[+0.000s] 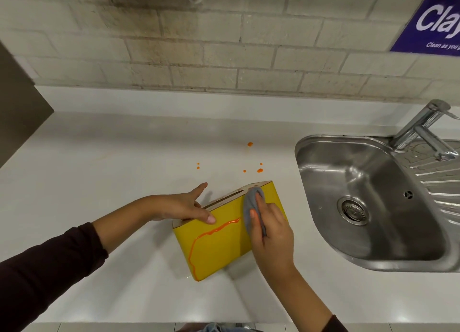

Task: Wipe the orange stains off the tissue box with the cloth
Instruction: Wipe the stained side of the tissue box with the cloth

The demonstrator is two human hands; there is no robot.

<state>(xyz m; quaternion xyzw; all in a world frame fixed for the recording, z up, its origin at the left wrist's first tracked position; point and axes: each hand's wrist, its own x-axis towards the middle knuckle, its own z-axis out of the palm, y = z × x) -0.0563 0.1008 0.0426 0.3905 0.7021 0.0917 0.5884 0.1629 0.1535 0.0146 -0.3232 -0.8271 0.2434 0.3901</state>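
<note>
A yellow tissue box (219,247) with a pale wooden slotted top stands on the white counter (112,182). An orange stain (211,232) runs as a thin line across its near face and down its left edge. My left hand (184,206) rests on the box's top left end, thumb pressed on the front face. My right hand (270,229) grips a grey cloth (251,204) and presses it against the upper right part of the near face, close to the stain's right end.
Several orange drops (259,170) lie on the counter behind the box. A steel sink (373,202) with a tap (423,130) is set in on the right. A tiled wall (199,58) runs behind, and a dark panel (17,112) stands at the far left.
</note>
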